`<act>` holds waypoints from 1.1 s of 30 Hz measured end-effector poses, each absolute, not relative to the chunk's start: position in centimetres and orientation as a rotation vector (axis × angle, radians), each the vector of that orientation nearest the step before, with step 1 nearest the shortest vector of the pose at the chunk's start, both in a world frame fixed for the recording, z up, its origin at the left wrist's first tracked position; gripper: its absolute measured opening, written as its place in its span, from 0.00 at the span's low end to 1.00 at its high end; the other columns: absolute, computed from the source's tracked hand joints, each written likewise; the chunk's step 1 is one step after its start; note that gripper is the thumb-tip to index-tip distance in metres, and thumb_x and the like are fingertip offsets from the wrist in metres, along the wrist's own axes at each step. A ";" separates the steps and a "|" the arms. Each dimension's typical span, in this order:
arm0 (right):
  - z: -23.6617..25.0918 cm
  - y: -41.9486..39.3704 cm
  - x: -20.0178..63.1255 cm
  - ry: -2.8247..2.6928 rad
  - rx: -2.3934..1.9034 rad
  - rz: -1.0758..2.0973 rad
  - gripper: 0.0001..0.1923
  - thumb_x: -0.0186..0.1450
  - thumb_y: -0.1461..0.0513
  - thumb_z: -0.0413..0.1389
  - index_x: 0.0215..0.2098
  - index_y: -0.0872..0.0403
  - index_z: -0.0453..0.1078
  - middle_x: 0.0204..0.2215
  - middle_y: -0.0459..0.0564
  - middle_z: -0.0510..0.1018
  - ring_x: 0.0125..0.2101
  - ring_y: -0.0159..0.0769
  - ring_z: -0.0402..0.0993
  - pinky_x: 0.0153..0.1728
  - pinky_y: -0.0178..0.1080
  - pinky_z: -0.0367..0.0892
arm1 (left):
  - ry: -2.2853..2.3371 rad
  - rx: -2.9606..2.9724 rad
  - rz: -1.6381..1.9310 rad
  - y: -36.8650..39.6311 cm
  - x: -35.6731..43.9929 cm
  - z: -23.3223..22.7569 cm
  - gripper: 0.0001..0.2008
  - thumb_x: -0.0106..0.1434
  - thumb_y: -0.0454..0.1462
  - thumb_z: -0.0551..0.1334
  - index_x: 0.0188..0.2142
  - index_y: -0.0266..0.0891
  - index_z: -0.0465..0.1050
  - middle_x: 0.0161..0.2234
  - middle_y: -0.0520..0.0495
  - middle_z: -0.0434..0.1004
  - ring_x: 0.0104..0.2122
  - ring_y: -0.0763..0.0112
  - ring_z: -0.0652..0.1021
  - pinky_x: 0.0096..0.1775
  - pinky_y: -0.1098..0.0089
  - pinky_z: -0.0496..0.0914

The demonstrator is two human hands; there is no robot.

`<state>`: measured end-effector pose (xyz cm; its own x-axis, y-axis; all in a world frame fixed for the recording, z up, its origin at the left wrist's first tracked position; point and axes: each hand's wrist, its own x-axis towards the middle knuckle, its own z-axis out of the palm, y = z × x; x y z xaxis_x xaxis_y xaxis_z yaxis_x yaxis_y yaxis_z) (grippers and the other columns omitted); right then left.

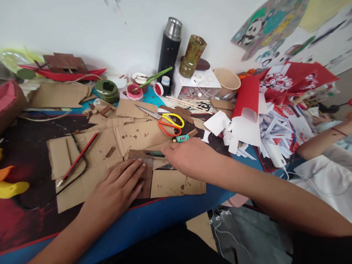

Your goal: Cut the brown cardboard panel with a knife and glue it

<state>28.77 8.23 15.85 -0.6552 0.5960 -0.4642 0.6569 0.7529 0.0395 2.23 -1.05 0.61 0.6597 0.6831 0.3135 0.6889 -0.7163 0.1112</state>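
My left hand lies flat with its fingers stretched out, pressing on a brown-painted piece of cardboard. Something clear and flat, perhaps a ruler, seems to lie under the fingertips. Just to the right, my right hand is closed, its fingertips low over the same brown strip. A slim dark green object shows at those fingertips; I cannot tell what it is or whether it is gripped. Plain cardboard with brown stains lies below the right hand. A teal lighter-like item sits just beyond the knuckles.
Scissors with yellow and orange handles lie beyond my hands. A red pencil rests on cardboard at left. Paint jars, a black flask and a red model boat stand at the back. Another person's arm is at right.
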 end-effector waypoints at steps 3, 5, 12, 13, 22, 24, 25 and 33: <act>15.8 8.2 28.8 2.498 0.958 -0.162 0.14 0.77 0.72 0.53 0.56 0.59 0.76 0.38 0.54 0.87 0.33 0.40 0.82 0.26 0.42 0.50 | -1.188 -2.862 -0.544 -1.1 2.2 0.6 0.26 0.82 0.39 0.53 0.73 0.35 0.72 0.68 0.34 0.81 0.70 0.46 0.76 0.68 0.47 0.70; 15.7 8.1 28.8 2.504 0.955 -0.156 0.13 0.76 0.72 0.54 0.55 0.59 0.76 0.38 0.54 0.87 0.32 0.40 0.81 0.26 0.42 0.50 | -1.214 -2.877 -0.542 -1.1 2.2 0.6 0.26 0.82 0.38 0.55 0.74 0.37 0.72 0.68 0.34 0.81 0.70 0.46 0.76 0.67 0.47 0.70; 15.6 8.1 28.9 2.507 0.957 -0.145 0.14 0.77 0.71 0.53 0.55 0.59 0.77 0.37 0.55 0.87 0.32 0.39 0.80 0.28 0.40 0.53 | -1.179 -2.870 -0.530 -1.1 2.3 0.7 0.26 0.81 0.36 0.54 0.74 0.30 0.71 0.68 0.30 0.81 0.69 0.43 0.76 0.66 0.45 0.71; 15.6 8.1 28.8 2.506 0.961 -0.147 0.14 0.77 0.71 0.53 0.56 0.59 0.77 0.37 0.55 0.87 0.32 0.40 0.80 0.28 0.41 0.53 | -1.193 -2.871 -0.537 -1.1 2.3 0.7 0.27 0.81 0.37 0.53 0.74 0.31 0.70 0.68 0.30 0.81 0.69 0.43 0.76 0.66 0.45 0.70; 15.6 8.2 28.6 2.493 0.964 -0.172 0.15 0.76 0.72 0.54 0.56 0.59 0.78 0.39 0.56 0.88 0.30 0.38 0.79 0.28 0.40 0.55 | -1.135 -2.838 -0.516 -1.0 2.3 0.9 0.26 0.82 0.37 0.54 0.72 0.28 0.72 0.66 0.29 0.82 0.67 0.43 0.77 0.65 0.47 0.71; 15.8 8.2 28.5 2.474 0.964 -0.175 0.17 0.76 0.74 0.53 0.57 0.60 0.77 0.40 0.57 0.88 0.31 0.39 0.80 0.28 0.40 0.55 | -1.139 -2.839 -0.505 -1.0 2.3 0.9 0.26 0.82 0.38 0.53 0.72 0.28 0.72 0.66 0.29 0.82 0.67 0.43 0.77 0.65 0.47 0.71; 15.9 8.1 28.4 2.466 0.963 -0.181 0.17 0.75 0.74 0.53 0.57 0.60 0.77 0.40 0.57 0.88 0.32 0.39 0.81 0.28 0.40 0.55 | -1.148 -2.842 -0.504 -1.0 2.3 0.9 0.26 0.82 0.38 0.53 0.72 0.29 0.72 0.66 0.30 0.82 0.68 0.44 0.77 0.65 0.47 0.71; 16.6 8.9 26.8 2.407 0.912 -0.218 0.18 0.75 0.75 0.52 0.57 0.60 0.78 0.42 0.60 0.89 0.34 0.41 0.83 0.27 0.40 0.56 | -1.215 -2.869 -0.511 -1.2 2.3 0.8 0.27 0.82 0.39 0.51 0.74 0.32 0.70 0.68 0.31 0.81 0.68 0.41 0.77 0.65 0.44 0.71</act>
<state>26.77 8.91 16.61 -0.6175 0.5631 -0.5492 0.6527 0.7565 0.0417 2.29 -1.16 0.78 0.6512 0.7021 0.2880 0.6970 -0.7035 0.1390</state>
